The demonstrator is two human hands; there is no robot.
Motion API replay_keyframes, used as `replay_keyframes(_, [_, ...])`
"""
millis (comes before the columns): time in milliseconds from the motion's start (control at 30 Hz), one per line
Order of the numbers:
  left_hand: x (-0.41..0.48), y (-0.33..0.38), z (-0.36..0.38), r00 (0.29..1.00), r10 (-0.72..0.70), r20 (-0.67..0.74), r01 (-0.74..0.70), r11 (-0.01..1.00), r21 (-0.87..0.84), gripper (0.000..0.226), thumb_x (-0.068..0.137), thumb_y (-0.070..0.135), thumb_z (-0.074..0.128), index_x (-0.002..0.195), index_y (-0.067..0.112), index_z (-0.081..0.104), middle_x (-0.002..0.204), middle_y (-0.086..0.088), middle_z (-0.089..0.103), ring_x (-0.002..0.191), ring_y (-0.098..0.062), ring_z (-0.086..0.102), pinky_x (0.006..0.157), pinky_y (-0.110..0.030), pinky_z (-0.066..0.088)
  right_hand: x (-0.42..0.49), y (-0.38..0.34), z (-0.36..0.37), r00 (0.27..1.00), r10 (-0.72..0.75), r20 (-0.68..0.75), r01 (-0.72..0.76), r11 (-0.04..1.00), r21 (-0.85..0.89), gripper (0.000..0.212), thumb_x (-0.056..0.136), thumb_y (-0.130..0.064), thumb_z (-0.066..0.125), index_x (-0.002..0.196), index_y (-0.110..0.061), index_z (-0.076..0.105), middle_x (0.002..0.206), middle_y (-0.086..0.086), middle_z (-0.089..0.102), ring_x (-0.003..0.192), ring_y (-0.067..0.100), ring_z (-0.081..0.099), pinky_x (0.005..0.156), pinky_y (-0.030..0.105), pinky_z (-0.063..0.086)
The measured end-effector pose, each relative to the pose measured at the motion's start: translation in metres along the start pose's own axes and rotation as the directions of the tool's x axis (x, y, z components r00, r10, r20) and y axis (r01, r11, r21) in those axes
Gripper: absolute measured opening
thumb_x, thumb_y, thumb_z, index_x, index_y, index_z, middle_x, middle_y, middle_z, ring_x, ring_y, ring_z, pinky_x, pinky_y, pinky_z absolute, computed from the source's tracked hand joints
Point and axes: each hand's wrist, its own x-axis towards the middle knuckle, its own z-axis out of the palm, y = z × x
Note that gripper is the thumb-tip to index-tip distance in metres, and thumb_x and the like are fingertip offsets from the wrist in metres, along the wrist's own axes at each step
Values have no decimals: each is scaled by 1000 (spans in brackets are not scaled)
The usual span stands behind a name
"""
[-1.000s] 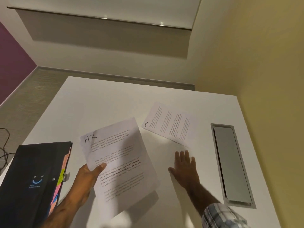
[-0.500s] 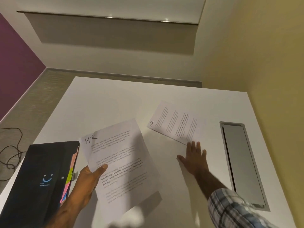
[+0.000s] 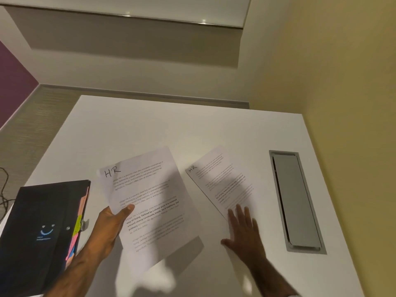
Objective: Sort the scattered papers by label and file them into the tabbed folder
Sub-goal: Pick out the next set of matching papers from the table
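I stand over the white table (image 3: 150, 129) and look down at my two hands. My left hand (image 3: 107, 228) grips a printed sheet marked "HR" (image 3: 147, 202) by its left edge, thumb on top and fingers underneath, so the sheet is lifted off the table and throws a shadow below its lower corner. The handwritten letters HR sit at its top left corner, with paragraphs of print beneath, a few lines in bold.

Left of that held sheet lies the black tabbed folder (image 3: 38, 230), flat on the table, its cover closed and bearing a small pale smile mark. Coloured tabs (image 3: 76, 232) in pink, yellow, orange and blue stick out along the folder's right edge, just beside my left wrist.

Right of the held sheet a second sheet, also marked "HR" (image 3: 222, 181), lies flat on the table, turned at an angle. My right hand (image 3: 242, 234) is spread open, palm down, fingers apart, with the fingertips (image 3: 239, 211) resting on the near corner of that second sheet and the heel of the hand on the bare table. It is not closed on anything.

Further right of the second sheet, well apart from it, a long grey metal cable hatch (image 3: 296, 200) is set into the table top. Beyond the table's left side a dark cable (image 3: 4, 189) trails on the floor.
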Motion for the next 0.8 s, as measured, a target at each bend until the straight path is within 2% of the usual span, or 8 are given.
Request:
replay_keyframes(100, [-6,-1,1,1000,1,17,-2,1000,21,28,95,8,65,120,20,66,118,-11,75,110,-37,69,103,-59,49,13,27,-14,999,10,53,-8,1000,-30,118,81,-78,52,158,-23,-17,161,5,-33,149,30,-30,122,51,-6])
replay_keyframes(200, [-11,-6,3,1000,-1,16,1,1000,30,29,94,9,66,122,18,66,116,-10,76,109,-36,70,101,-55,51,25,39,-22,996,-14,86,16,999,-29,117,80,-77,55,160,-24,-11,164,3,-26,153,29,-20,123,52,3])
replay_keyframes(367, [-19,-12,5,1000,5,29,-7,998,55,30,95,8,64,124,16,64,116,-14,74,107,-38,70,101,-58,51,35,34,-33,1000,1,-13,-2,997,-74,93,86,-58,66,159,-20,21,168,5,16,154,33,18,117,52,31])
replay_keyframes(433, [-21,-14,6,999,6,33,-8,998,61,32,96,8,64,127,13,62,115,-16,74,107,-39,70,101,-59,51,38,31,-32,996,-25,-90,11,989,-147,75,85,-47,72,147,-16,43,154,9,45,137,33,47,102,49,48])
replay_keyframes(500, [-22,-16,6,999,9,35,-11,998,55,32,96,8,64,128,13,63,116,-16,75,108,-39,70,101,-59,51,40,27,-30,984,-38,-175,5,983,-184,55,81,-32,80,129,-13,60,128,10,66,108,31,66,85,45,56])
replay_keyframes(633, [-19,-18,6,999,18,29,-19,999,44,34,96,9,65,130,12,63,116,-13,76,109,-37,71,102,-57,52,39,9,-43,936,-54,-349,-3,987,-163,21,76,-16,85,90,-16,70,77,1,73,62,21,70,66,37,55])
replay_keyframes(733, [-14,-17,9,999,14,36,-15,1000,11,36,95,9,66,131,10,63,118,-12,75,111,-36,70,104,-55,51,28,-17,-59,864,-49,-502,62,998,9,11,83,-16,80,91,-14,72,74,0,73,58,17,68,63,32,54])
replay_keyframes(800, [-12,-16,15,999,21,46,-21,1000,-11,37,95,8,67,132,9,64,120,-12,75,113,-33,70,106,-50,50,15,-37,-70,794,-57,-605,153,982,108,25,85,-15,78,109,-10,73,91,6,77,70,18,73,64,31,59])
